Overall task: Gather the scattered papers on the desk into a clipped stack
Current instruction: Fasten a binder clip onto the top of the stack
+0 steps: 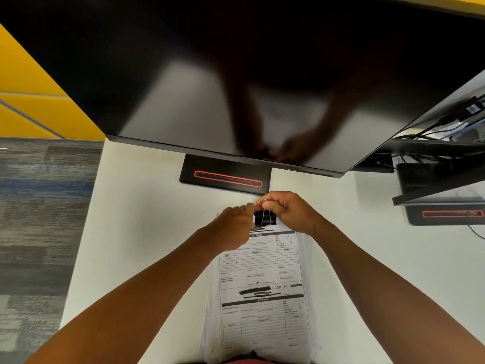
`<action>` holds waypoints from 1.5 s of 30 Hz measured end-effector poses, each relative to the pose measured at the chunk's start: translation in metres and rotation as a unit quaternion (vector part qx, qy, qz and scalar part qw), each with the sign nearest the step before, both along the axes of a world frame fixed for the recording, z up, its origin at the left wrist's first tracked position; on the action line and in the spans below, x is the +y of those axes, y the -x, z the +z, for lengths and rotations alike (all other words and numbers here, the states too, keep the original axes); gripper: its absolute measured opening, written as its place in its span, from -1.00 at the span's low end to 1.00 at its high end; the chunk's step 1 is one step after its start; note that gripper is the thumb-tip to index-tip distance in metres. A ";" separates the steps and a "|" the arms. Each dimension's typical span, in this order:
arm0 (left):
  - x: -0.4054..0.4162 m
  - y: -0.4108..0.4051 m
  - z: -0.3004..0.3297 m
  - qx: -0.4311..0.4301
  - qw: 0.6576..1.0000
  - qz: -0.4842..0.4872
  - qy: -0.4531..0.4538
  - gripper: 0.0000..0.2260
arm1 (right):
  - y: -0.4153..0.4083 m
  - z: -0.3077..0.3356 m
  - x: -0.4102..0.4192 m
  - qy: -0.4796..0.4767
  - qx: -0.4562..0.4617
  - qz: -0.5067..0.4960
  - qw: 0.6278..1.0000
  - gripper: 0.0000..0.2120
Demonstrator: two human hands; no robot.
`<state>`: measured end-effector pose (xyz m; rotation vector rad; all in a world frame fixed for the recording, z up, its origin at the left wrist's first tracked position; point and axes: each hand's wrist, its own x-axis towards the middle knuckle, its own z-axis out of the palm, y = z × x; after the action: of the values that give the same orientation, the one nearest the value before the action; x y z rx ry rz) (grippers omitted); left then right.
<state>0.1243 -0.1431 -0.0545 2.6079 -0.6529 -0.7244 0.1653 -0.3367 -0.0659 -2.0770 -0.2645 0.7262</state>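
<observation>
A stack of printed forms (pixel 262 290) lies on the white desk (pixel 136 232), running from the near edge toward the monitor. A black binder clip (pixel 263 218) sits on the stack's far edge, its wire handles standing up. My right hand (pixel 286 210) pinches the wire handles from the right with thumb and fingers. From the left, my left hand (pixel 233 224) rests on the top-left corner of the papers, with its fingertips at the clip. The stack's far corners are hidden under both hands.
A large dark monitor (pixel 236 74) hangs over the desk's far half, its black stand base (pixel 225 176) with a red outline just beyond the clip. A second stand base (pixel 446 214) and cables lie at the right. Carpet shows past the desk's left edge.
</observation>
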 end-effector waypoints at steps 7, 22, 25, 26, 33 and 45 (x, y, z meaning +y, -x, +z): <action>0.006 -0.004 0.010 0.065 0.997 0.033 0.042 -0.68 | 0.004 -0.002 0.003 -0.001 -0.005 -0.008 1.000 -0.79; 0.004 -0.011 0.009 0.117 0.991 0.046 0.037 -0.65 | 0.001 -0.007 0.006 0.018 0.022 0.012 1.000 -0.77; 0.004 -0.012 0.009 0.126 0.990 0.049 0.036 -0.67 | -0.002 -0.007 0.005 0.035 0.019 0.031 0.999 -0.75; 0.005 -0.012 0.008 0.126 0.990 0.048 0.037 -0.67 | -0.003 -0.007 0.004 0.042 0.017 0.038 0.998 -0.74; 0.007 -0.017 0.004 0.141 0.988 0.037 0.041 -0.73 | -0.007 -0.005 0.001 0.033 0.013 0.022 0.999 -0.81; 0.007 -0.019 0.005 0.153 0.986 0.052 0.044 -0.61 | -0.010 -0.001 0.005 0.067 0.033 0.041 0.996 -0.77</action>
<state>0.1438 -0.1361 -0.0498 2.3620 -0.4428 -1.0120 0.1749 -0.3318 -0.0668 -2.1745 -0.2702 0.8817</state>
